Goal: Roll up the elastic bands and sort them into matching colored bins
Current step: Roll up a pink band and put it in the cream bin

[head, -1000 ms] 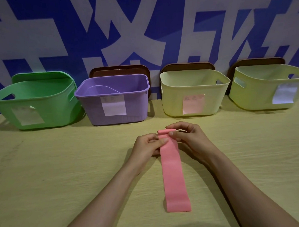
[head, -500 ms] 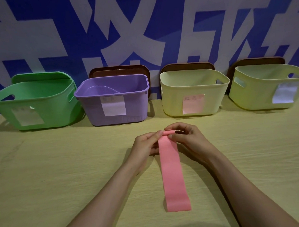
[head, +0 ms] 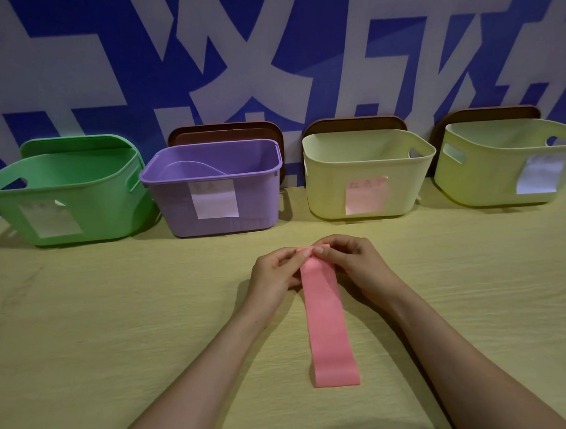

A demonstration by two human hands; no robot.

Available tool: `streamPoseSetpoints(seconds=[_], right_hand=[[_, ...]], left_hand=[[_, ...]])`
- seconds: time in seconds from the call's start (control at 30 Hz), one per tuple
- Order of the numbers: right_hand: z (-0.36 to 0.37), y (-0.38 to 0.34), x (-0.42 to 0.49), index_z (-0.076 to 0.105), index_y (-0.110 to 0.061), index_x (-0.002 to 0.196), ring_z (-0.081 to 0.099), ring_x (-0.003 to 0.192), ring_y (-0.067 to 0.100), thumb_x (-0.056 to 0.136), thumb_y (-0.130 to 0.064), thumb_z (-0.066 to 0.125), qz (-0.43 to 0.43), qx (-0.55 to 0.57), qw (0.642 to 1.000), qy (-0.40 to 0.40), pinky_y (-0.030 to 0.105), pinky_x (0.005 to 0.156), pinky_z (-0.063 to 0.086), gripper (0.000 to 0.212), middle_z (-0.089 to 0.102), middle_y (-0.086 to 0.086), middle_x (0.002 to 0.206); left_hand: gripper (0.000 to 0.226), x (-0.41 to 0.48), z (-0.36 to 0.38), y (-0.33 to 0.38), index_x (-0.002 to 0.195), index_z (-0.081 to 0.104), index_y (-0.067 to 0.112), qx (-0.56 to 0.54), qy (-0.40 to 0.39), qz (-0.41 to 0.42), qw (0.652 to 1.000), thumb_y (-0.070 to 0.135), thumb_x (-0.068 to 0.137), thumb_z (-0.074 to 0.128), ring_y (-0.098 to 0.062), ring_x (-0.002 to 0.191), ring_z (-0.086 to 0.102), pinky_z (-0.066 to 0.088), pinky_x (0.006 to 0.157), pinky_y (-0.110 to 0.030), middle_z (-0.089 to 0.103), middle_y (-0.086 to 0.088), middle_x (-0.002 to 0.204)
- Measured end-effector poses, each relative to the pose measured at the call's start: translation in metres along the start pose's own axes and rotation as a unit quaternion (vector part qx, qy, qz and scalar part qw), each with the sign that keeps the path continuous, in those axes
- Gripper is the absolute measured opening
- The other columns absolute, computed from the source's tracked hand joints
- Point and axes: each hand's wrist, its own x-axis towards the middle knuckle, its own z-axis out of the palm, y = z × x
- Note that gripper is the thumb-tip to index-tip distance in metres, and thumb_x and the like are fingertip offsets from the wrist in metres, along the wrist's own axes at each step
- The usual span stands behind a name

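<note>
Pink band, one; both hands pinching; four bins.

Our pink band, far end folded over
We see it flat, lengthwise, short of green bin, purple bin, cream bin, lime bin.

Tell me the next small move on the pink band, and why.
Probably roll the far end one turn toward the person: the left hand and right hand pinch the pink band there, barely curled, while the rest lies flat on the table.
</note>
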Motion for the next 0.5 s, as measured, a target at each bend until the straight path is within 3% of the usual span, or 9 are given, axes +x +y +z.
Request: streamPoseSetpoints(seconds=[0.1,0.27,0.5], right_hand=[[-0.0008,-0.0016,-0.0009,0.067,0.003,0.103,0.065,0.089,0.024,0.089,-0.012,0.062,-0.005,0.026,1.0,-0.008,0.031,0.074,0.055,0.021,0.068,0.017,0.1],[-0.0028,-0.0011,0.0008,0.067,0.001,0.106,0.063,0.097,0.034,0.084,-0.012,0.066,-0.012,0.045,0.999,-0.012,0.043,0.082,0.053,0.025,0.064,0.025,0.11],[-0.0044,-0.0029,-0.0008,0.069,-0.002,0.101,0.064,0.103,0.037,0.08,-0.001,0.068,0.008,0.063,0.998,-0.016,0.046,0.088,0.054,0.021,0.066,0.023,0.107]], left_hand=[[0.023,0.0016,-0.0014,-0.0005,0.109,0.069,0.011,-0.009,-0.023,-0.021,0.999,0.023,0.09,0.063,-0.018,0.091,0.071,0.057,0.078,-0.027,0.074,-0.008,0.098],[0.017,0.002,-0.0037,-0.0005,0.1,0.07,0.003,-0.002,-0.027,-0.035,0.999,0.013,0.086,0.068,-0.018,0.083,0.071,0.057,0.074,-0.026,0.074,-0.009,0.089],[0.022,0.0007,-0.0048,0.0035,0.105,0.071,0.009,-0.037,-0.039,-0.041,0.998,0.018,0.085,0.068,-0.019,0.087,0.071,0.056,0.076,-0.027,0.074,-0.01,0.094]])
